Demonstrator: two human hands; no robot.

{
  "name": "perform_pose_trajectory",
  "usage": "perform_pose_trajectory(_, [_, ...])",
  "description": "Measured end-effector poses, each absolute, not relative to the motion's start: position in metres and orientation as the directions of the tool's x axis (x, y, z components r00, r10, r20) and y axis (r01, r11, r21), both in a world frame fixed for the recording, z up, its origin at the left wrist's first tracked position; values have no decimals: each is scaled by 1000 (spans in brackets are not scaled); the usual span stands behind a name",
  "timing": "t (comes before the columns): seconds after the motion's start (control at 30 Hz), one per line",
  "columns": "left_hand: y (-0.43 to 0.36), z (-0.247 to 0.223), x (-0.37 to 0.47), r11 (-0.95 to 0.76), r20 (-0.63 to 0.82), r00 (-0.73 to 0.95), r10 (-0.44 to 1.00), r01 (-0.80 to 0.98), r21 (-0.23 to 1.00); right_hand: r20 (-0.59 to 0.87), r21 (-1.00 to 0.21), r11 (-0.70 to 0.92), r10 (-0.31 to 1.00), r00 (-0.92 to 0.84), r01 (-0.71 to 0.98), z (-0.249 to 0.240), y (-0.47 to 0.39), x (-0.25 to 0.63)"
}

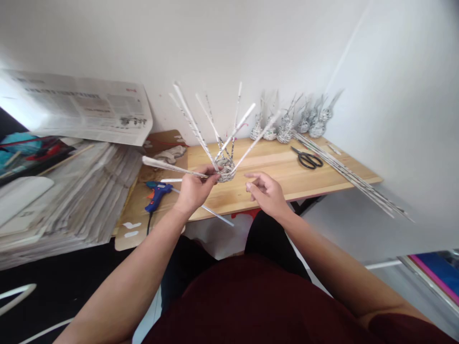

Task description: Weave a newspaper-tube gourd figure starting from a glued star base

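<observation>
My left hand [197,188] pinches the left side of a small woven newspaper basket [226,171], held above the wooden table. Long rolled-paper sticks [195,126] stand up and splay outward from its rim. One longer paper stick [165,165] points left past my left hand. To the right of the basket, my right hand [267,193] hangs apart from it with fingers half bent and spread, nothing visible in them.
Behind, against the wall, stand several finished-looking woven paper pieces [286,129]. Black scissors [309,160] and a bundle of paper sticks [347,172] lie on the table [272,172]. At left are a blue glue gun [157,195] and stacked newspapers [82,191].
</observation>
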State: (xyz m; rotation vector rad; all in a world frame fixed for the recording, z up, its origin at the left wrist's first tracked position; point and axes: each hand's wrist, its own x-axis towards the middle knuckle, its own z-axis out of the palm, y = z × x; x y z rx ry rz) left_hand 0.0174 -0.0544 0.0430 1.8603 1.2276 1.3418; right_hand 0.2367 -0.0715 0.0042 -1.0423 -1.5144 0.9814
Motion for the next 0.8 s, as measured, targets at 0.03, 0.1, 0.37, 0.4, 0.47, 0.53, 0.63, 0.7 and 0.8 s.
perform_pose_trajectory(0.03, [-56,48,14,-440,451,51,891,340,831,260,-948,282,954,-148,148,4,-74,237])
perform_pose_trajectory(0.1, [-61,57,6,-427,459,-29,888,320,846,222,-939,268,951,-213,215,3,-78,235])
perform_pose_trajectory(0.37, [-96,82,-35,-404,483,-281,829,295,866,162,-850,392,831,-533,353,12,-105,197])
perform_pose_trajectory(0.4, [-101,84,-42,-397,482,-298,824,303,866,150,-844,406,806,-573,351,12,-108,191])
perform_pose_trajectory(0.47, [-110,85,-55,-393,493,-326,806,328,859,118,-836,424,758,-641,348,12,-112,179])
perform_pose_trajectory(0.53, [-119,86,-67,-390,514,-355,781,366,845,85,-835,432,714,-695,341,13,-115,164])
perform_pose_trajectory(0.63, [-131,85,-84,-391,558,-404,725,425,816,54,-848,429,653,-756,311,14,-114,138])
perform_pose_trajectory(0.7, [-138,85,-94,-394,585,-423,692,457,797,56,-850,439,624,-779,291,15,-110,118])
perform_pose_trajectory(0.8, [-149,83,-108,-380,613,-439,658,509,772,82,-807,505,607,-790,304,17,-101,85])
